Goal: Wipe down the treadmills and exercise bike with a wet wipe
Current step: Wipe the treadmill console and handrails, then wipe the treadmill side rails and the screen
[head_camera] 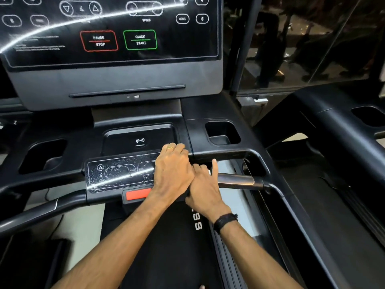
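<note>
Both bare forearms reach forward: left hand (171, 163) presses curled fingers onto the glossy black treadmill control panel (120, 172); right hand (205, 184) grips the metallic handlebar (235, 180), index finger raised.

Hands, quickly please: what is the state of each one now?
Left hand: fingers curled over the right end of the lower control panel; anything held is hidden.
Right hand: curled at the metal handlebar, grip unclear.

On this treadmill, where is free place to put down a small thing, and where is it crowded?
Free: the charging pad between the two side pockets, the right pocket and the left pocket. Crowded: the right end of the lower panel, where the left hand and right hand meet by the grip bar.
</note>
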